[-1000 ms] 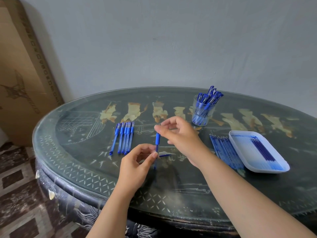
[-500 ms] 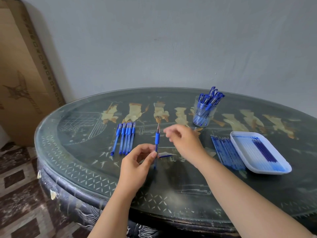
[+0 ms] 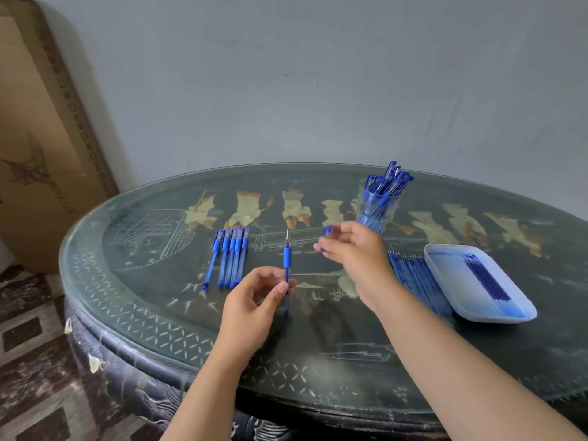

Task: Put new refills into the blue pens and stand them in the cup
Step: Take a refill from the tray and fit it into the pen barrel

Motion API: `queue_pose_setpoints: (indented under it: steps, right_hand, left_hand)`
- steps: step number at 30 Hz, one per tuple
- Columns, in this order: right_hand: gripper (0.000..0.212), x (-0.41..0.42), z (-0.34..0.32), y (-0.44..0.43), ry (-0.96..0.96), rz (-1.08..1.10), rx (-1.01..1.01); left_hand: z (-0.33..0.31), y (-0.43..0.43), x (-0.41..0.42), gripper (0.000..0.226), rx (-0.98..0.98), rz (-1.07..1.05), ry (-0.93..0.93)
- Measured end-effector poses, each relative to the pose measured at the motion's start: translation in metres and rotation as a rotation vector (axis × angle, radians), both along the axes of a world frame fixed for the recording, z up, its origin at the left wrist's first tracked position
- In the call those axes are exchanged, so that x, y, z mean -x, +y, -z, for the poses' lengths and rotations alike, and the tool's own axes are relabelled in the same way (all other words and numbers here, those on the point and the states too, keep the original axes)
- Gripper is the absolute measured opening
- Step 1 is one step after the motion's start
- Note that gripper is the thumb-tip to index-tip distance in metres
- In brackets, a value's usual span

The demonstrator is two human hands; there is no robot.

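1. The left hand (image 3: pixel 251 300) pinches a slim translucent blue pen (image 3: pixel 287 268) upright, metal tip up, over the glassy oval counter (image 3: pixel 152 281).
2. The right hand (image 3: pixel 353 254) pinches a small blue cap (image 3: pixel 327 231) near the clear cup (image 3: pixel 377 206).

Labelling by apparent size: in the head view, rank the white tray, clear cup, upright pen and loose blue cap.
Largest first:
white tray
clear cup
upright pen, longer than the cup but far thinner and nearer, so that pair is unsure
blue cap, smallest
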State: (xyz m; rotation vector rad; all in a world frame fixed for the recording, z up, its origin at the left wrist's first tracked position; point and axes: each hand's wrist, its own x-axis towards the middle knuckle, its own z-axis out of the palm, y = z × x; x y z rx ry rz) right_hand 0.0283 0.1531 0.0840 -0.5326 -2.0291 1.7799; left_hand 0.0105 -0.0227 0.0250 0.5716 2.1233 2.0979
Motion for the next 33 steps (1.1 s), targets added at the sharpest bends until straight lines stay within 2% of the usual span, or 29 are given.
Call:
queue_pose_setpoints:
  steps: [3,6,19,24,33]
  right_hand:
    - [0.018,-0.001,-0.022,-0.010,0.135,-0.066,0.206]
    - [0.022,-0.002,-0.035,-0.019,0.181,-0.142,0.252]
    - [0.018,-0.001,-0.032,-0.028,-0.018,-0.280,-0.166]
    - [0.019,-0.003,-0.025,-0.034,0.021,-0.233,-0.235]
    - [0.018,-0.005,-0.026,-0.039,0.017,-0.203,-0.246]
  left_hand:
    - [0.001,0.000,0.000,0.012,0.012,0.004,0.012]
    - [0.002,0.001,0.000,0.012,0.016,-0.004,0.023]
    - [0.004,0.001,0.002,0.015,-0.013,0.002,0.018]
    - [0.003,0.001,0.001,0.016,-0.022,-0.002,0.023]
    - [0.001,0.001,-0.001,0.016,-0.016,0.005,0.030]
